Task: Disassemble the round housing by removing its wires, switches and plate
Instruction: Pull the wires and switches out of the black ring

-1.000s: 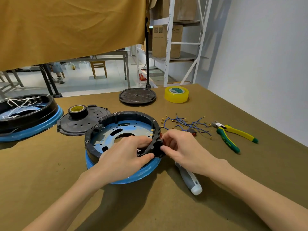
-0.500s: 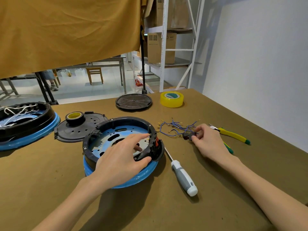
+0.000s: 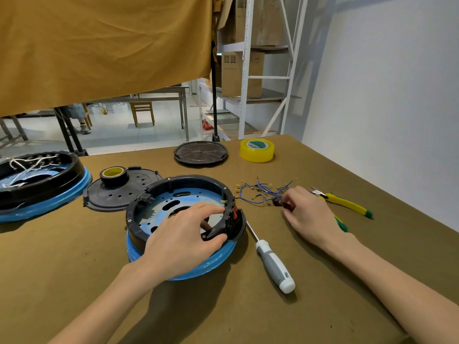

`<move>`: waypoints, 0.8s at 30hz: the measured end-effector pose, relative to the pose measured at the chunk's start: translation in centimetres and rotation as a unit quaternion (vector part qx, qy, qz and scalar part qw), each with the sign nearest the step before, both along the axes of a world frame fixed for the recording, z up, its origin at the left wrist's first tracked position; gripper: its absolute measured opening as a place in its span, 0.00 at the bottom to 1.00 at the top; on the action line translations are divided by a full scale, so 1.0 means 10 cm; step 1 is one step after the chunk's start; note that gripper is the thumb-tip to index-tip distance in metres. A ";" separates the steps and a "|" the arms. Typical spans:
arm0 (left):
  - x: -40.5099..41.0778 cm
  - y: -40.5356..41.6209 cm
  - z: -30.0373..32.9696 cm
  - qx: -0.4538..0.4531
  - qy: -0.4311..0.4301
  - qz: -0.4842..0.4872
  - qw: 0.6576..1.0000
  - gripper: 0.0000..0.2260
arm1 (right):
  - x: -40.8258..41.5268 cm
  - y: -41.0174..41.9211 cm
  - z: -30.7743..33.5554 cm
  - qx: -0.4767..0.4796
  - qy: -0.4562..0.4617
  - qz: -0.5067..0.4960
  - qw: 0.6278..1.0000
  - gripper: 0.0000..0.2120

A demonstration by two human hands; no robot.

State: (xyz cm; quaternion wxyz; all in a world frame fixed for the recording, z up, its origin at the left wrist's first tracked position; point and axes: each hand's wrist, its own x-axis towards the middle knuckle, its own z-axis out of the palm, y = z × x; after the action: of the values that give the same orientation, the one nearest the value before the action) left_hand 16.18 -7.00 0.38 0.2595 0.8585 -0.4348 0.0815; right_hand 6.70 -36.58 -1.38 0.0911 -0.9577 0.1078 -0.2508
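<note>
Worktop: brown worktop (image 3: 74, 281) is carrying round housing (image 3: 183, 219) mid-front.
Left hand (image 3: 183, 242): you are gripping its stiff rim.
Right hand (image 3: 308, 214): you are pinching a small switch (image 3: 277, 201) beside loose, floppy wires (image 3: 260, 192).

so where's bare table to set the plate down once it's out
Bare brown tabletop lies near the person, left of the blue-rimmed round housing. Crowded to its right: grey-handled screwdriver, blue wires, yellow-green pliers.

We see a matt brown bench (image 3: 74, 269), the housing's (image 3: 139, 234) glossy black plastic rim, and glossy yellow tape (image 3: 257, 150).
</note>
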 end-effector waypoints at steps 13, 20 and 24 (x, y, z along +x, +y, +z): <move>0.00 0.01 0.03 0.010 0.017 0.014 1.000 0.25 | 0.01 0.00 0.06 0.054 0.043 -0.013 0.998 0.13; 0.10 -0.01 0.08 0.052 0.121 -0.003 0.991 0.38 | 0.06 0.62 0.28 0.204 0.007 0.128 0.970 0.05; 0.12 -0.06 0.23 0.012 0.254 -0.037 0.966 0.29 | 0.13 0.87 0.34 0.252 0.024 0.164 0.953 0.05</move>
State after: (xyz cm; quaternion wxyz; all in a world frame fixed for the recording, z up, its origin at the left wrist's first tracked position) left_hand 17.40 -7.64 2.63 0.3536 0.8375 -0.3870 -0.1545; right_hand 8.05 -27.87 2.03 0.3667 -0.9138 0.0109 -0.1742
